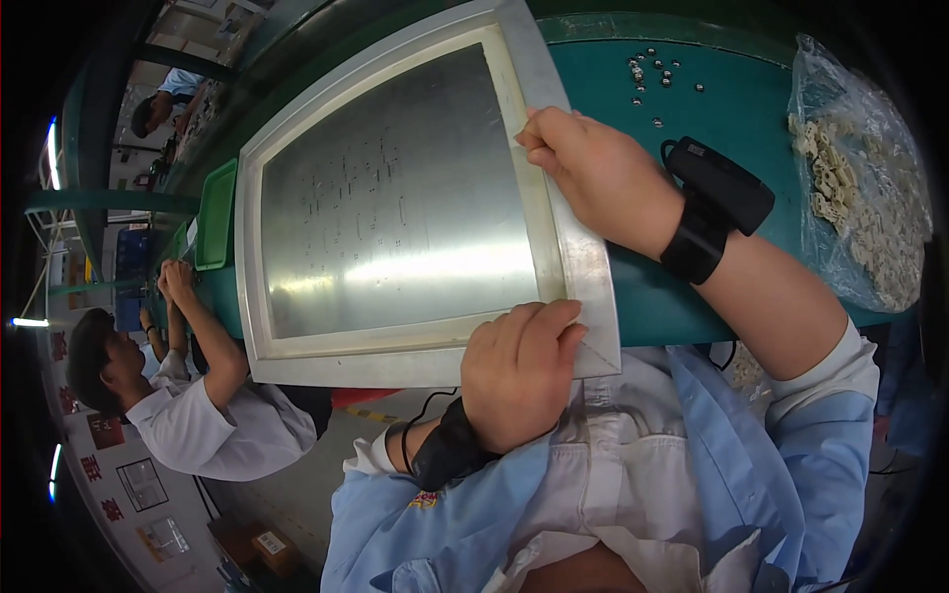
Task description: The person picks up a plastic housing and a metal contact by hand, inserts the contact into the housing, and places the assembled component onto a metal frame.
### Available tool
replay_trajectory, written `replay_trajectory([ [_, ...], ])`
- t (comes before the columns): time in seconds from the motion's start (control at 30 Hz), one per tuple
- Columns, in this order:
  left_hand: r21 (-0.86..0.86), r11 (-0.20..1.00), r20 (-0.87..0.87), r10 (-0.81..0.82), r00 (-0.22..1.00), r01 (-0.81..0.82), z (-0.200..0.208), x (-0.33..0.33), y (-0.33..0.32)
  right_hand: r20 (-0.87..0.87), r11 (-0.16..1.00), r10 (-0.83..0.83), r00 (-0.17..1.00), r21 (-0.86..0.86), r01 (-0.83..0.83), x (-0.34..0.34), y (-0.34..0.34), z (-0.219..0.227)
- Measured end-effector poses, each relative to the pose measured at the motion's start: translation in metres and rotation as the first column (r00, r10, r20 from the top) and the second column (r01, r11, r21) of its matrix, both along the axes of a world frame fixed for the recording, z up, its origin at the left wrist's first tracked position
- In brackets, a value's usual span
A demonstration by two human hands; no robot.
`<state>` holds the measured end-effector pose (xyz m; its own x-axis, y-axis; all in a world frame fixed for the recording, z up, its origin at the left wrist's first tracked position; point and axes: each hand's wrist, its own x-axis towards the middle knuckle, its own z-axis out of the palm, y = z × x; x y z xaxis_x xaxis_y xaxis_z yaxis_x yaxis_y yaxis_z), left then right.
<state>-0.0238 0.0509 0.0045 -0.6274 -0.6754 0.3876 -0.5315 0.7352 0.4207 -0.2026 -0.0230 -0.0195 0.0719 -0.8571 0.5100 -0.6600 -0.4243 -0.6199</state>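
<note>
A large framed metal stencil [435,237] fills the middle of the view, tilted above the green work surface. Its shiny sheet carries groups of small holes and slots, and a pale border runs inside the wide silver frame [583,262]. My left hand [519,371] is closed over the near side of the frame, close to its near right corner. Farther up, my right hand [598,173] grips the right side, its curled fingertips at the pale inner border. Both wrists wear black straps, and a black box-shaped device [727,188] sits on the right one.
Several small round metal parts [664,79] lie on the green mat [751,109] beyond my right hand. A clear plastic bag [860,188] of pale small pieces stands at the right. Left of the frame are a green tray [215,217] and a seated co-worker [217,415].
</note>
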Motion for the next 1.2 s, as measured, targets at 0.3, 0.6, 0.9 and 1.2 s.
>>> replay_trajectory([
  [0.3,0.371,0.922,-0.552,0.121,0.825,0.114,0.022,0.017,-0.018,0.123,0.993,-0.115,0.986,-0.006,0.116,-0.041,0.005,0.027],
  [0.6,0.804,0.337,-0.587,0.320,0.744,0.490,0.010,0.005,-0.028,0.281,0.970,-0.129,0.951,0.234,0.063,-0.035,0.013,0.024],
  [0.9,0.878,0.273,-0.469,0.319,0.824,0.394,0.014,0.011,-0.024,0.275,0.955,-0.076,0.958,0.295,-0.009,-0.030,0.017,0.023],
  [1.2,0.842,0.357,-0.515,0.312,0.798,0.404,0.011,0.010,-0.019,0.352,0.938,-0.081,0.932,0.343,-0.049,-0.035,0.012,0.020],
])
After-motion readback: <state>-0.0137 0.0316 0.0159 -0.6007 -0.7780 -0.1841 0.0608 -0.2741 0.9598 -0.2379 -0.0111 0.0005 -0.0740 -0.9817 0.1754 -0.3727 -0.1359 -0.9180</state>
